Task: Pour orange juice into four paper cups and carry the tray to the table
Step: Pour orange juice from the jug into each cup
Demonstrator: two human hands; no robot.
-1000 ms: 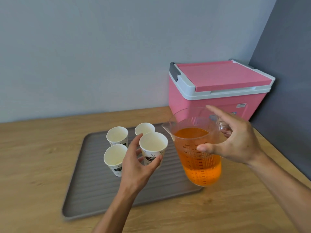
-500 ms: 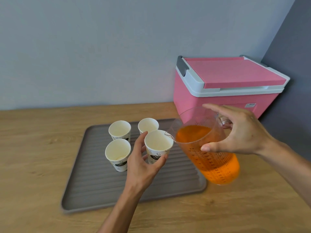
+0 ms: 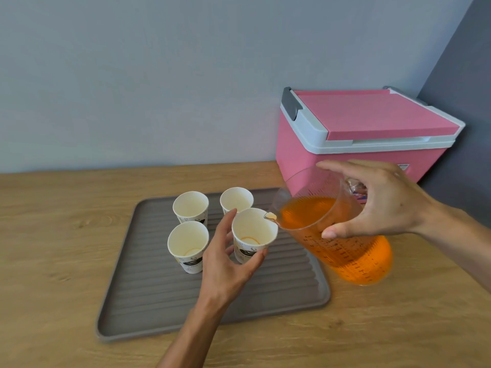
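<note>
Several white paper cups stand on a grey ribbed tray (image 3: 148, 314). My left hand (image 3: 228, 264) grips the front right cup (image 3: 253, 232) around its side. A thin ring of orange shows at this cup's bottom. My right hand (image 3: 377, 203) holds a clear measuring jug (image 3: 353, 251) of orange juice, tilted to the left. The jug's spout rests over the held cup's rim. The front left cup (image 3: 187, 241) and the two rear cups (image 3: 190, 207) (image 3: 236, 200) look empty inside.
A pink cooler box (image 3: 358, 134) with a white rim and closed lid stands at the back right, against the wall. The tray lies on a wooden counter (image 3: 53, 261). A dark grey wall (image 3: 467, 83) closes off the right side.
The jug has tilted further to the left and its spout has reached the held cup's rim. Juice has risen toward the spout. My left hand keeps its grip on the cup.
</note>
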